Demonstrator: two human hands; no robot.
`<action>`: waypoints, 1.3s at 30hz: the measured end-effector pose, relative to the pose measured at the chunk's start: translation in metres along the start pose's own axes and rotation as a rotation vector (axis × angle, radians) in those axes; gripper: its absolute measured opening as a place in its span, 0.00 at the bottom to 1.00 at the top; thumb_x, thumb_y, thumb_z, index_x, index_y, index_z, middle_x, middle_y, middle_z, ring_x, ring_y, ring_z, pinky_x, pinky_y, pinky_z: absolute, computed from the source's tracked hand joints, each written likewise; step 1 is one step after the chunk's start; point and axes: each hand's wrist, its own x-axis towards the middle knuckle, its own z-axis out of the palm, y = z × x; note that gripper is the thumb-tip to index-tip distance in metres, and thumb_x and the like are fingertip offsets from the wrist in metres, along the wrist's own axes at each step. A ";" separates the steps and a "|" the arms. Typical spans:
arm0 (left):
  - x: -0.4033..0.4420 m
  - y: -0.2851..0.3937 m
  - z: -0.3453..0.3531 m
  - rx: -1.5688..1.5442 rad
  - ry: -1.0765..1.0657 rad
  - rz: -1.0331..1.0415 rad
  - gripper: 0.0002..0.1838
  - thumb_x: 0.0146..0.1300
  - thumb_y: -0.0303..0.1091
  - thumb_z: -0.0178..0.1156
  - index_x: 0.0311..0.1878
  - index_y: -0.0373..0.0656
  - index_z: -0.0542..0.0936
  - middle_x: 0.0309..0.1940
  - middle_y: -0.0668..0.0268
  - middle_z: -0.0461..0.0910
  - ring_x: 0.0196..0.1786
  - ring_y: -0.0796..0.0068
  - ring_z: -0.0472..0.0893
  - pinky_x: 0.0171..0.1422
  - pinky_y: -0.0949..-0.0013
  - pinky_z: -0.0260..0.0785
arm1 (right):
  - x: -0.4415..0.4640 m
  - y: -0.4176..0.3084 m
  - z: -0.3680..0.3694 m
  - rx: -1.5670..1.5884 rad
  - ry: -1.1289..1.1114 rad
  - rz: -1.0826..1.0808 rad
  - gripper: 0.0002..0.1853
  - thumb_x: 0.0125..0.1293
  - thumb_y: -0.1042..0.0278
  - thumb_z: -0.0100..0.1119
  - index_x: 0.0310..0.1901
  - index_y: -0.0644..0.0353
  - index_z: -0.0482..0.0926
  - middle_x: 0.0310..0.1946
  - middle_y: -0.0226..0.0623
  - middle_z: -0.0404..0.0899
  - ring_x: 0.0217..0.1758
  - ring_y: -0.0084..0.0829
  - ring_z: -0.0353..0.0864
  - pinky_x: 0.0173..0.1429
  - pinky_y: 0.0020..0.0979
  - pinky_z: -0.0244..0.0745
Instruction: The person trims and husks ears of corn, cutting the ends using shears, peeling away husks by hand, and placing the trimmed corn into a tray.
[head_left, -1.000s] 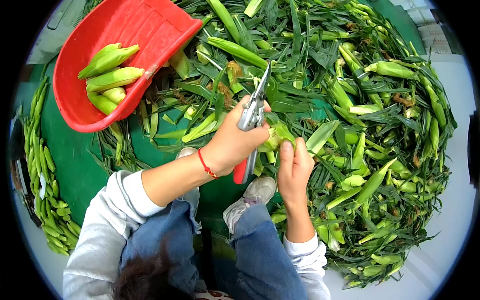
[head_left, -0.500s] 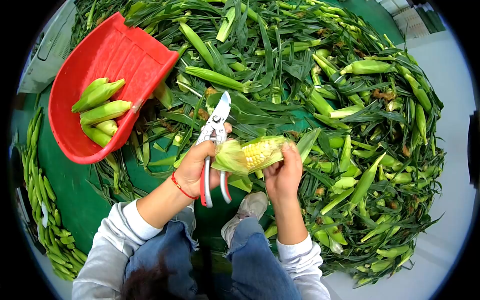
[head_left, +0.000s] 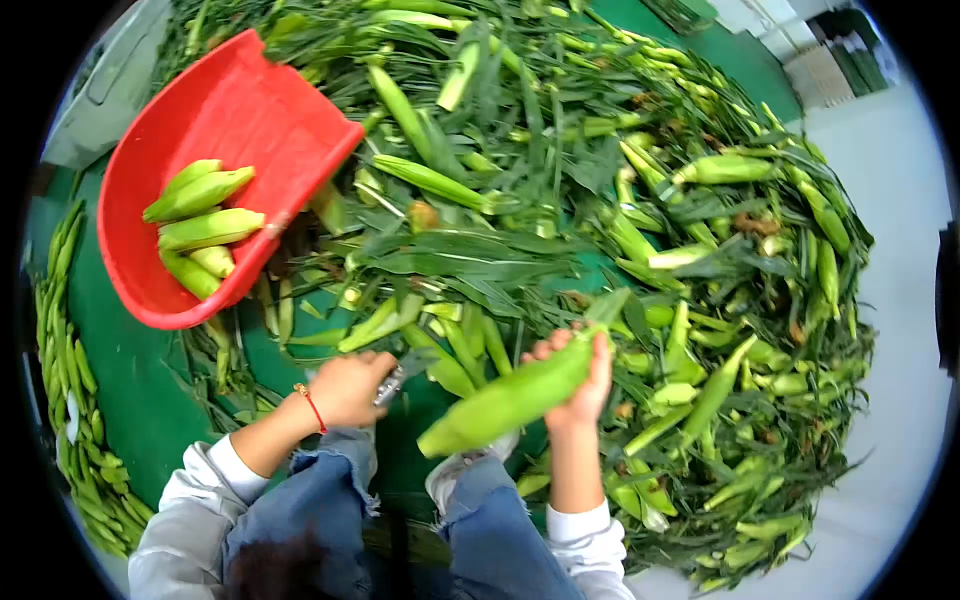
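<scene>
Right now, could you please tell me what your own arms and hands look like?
The left hand and right hand are ungloved. The left wrist wears a thin red bracelet with a small gold-coloured bead. Both arms have pale grey sleeves ending in white cuffs above the wrists.

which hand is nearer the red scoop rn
Left. The left hand, closed on a metal tool, is below and slightly right of the red scoop in the picture, not touching it; the right hand, gripping a corn ear, is much farther right.
</scene>
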 end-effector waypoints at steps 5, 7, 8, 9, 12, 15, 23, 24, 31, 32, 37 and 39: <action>-0.001 0.013 0.001 0.342 0.223 0.131 0.31 0.43 0.36 0.64 0.54 0.39 0.70 0.39 0.58 0.72 0.45 0.58 0.72 0.51 0.60 0.62 | 0.005 0.006 0.005 0.173 0.046 -0.163 0.16 0.70 0.49 0.43 0.41 0.53 0.70 0.31 0.32 0.72 0.34 0.33 0.73 0.45 0.42 0.72; 0.008 0.019 0.005 0.496 0.237 0.190 0.29 0.44 0.36 0.62 0.53 0.39 0.71 0.36 0.60 0.72 0.41 0.60 0.72 0.50 0.61 0.61 | 0.010 0.013 0.018 0.031 0.150 -0.344 0.15 0.71 0.51 0.42 0.41 0.55 0.69 0.32 0.33 0.72 0.35 0.34 0.74 0.47 0.43 0.72; 0.008 0.019 0.004 0.527 0.175 0.206 0.28 0.44 0.35 0.61 0.52 0.38 0.71 0.35 0.61 0.71 0.40 0.61 0.71 0.50 0.62 0.61 | 0.013 0.020 0.022 -0.031 0.202 -0.432 0.15 0.71 0.53 0.42 0.40 0.56 0.68 0.33 0.34 0.72 0.36 0.35 0.74 0.48 0.43 0.73; 0.004 0.025 -0.007 0.510 0.128 0.217 0.28 0.42 0.36 0.65 0.50 0.39 0.71 0.35 0.62 0.72 0.41 0.62 0.73 0.49 0.62 0.62 | 0.017 0.018 0.013 -0.115 0.172 -0.484 0.12 0.72 0.59 0.44 0.43 0.60 0.67 0.35 0.36 0.72 0.39 0.35 0.75 0.50 0.42 0.73; -0.013 0.023 -0.022 0.378 0.089 0.188 0.26 0.42 0.38 0.67 0.46 0.41 0.72 0.34 0.61 0.73 0.41 0.63 0.74 0.46 0.62 0.64 | 0.024 0.008 -0.011 -0.861 0.161 -0.928 0.12 0.71 0.64 0.46 0.50 0.61 0.65 0.34 0.37 0.72 0.38 0.32 0.75 0.48 0.38 0.74; -0.013 0.013 -0.026 -0.074 0.320 0.216 0.37 0.46 0.49 0.71 0.54 0.39 0.66 0.52 0.49 0.70 0.53 0.48 0.73 0.59 0.56 0.65 | 0.012 -0.005 -0.007 -0.926 0.104 -0.741 0.18 0.70 0.68 0.45 0.60 0.58 0.59 0.33 0.37 0.72 0.37 0.30 0.75 0.45 0.34 0.76; -0.042 -0.014 0.011 -1.704 0.012 -0.103 0.35 0.59 0.34 0.60 0.68 0.38 0.59 0.57 0.56 0.70 0.57 0.67 0.73 0.62 0.64 0.65 | 0.011 0.041 0.030 -0.441 -0.201 -0.272 0.38 0.69 0.48 0.48 0.73 0.48 0.40 0.69 0.40 0.51 0.66 0.42 0.62 0.65 0.45 0.61; -0.057 -0.020 -0.002 -1.756 0.213 -0.141 0.32 0.61 0.38 0.58 0.65 0.37 0.61 0.54 0.56 0.73 0.54 0.66 0.75 0.58 0.63 0.68 | 0.014 0.039 0.011 -0.496 -0.202 -0.295 0.39 0.70 0.51 0.47 0.73 0.50 0.38 0.73 0.40 0.45 0.71 0.42 0.57 0.70 0.44 0.55; -0.093 -0.097 -0.087 -2.045 1.151 -0.073 0.31 0.68 0.45 0.50 0.66 0.33 0.60 0.63 0.51 0.65 0.65 0.61 0.66 0.73 0.64 0.54 | -0.031 -0.072 -0.141 -1.366 0.861 -0.753 0.19 0.66 0.66 0.53 0.55 0.66 0.71 0.54 0.44 0.73 0.60 0.38 0.69 0.66 0.38 0.61; -0.085 -0.067 -0.101 -2.083 1.247 -0.203 0.32 0.68 0.44 0.50 0.67 0.32 0.58 0.65 0.50 0.61 0.68 0.61 0.62 0.75 0.63 0.50 | -0.036 -0.101 -0.201 -1.625 0.926 -0.891 0.19 0.65 0.66 0.54 0.55 0.66 0.71 0.52 0.46 0.73 0.59 0.41 0.69 0.66 0.40 0.60; -0.064 -0.047 -0.055 -1.908 0.521 0.159 0.31 0.66 0.46 0.51 0.67 0.36 0.60 0.60 0.57 0.67 0.63 0.63 0.67 0.70 0.60 0.57 | -0.042 -0.212 -0.262 -1.915 1.306 -0.679 0.32 0.57 0.57 0.64 0.58 0.67 0.66 0.51 0.52 0.72 0.60 0.48 0.66 0.63 0.44 0.61; -0.051 -0.026 -0.047 -1.784 0.556 -0.017 0.32 0.63 0.47 0.53 0.66 0.39 0.62 0.57 0.58 0.70 0.59 0.66 0.71 0.65 0.63 0.63 | -0.032 -0.232 -0.289 -1.768 1.267 -0.531 0.39 0.50 0.51 0.69 0.58 0.66 0.65 0.52 0.53 0.72 0.58 0.49 0.70 0.61 0.44 0.64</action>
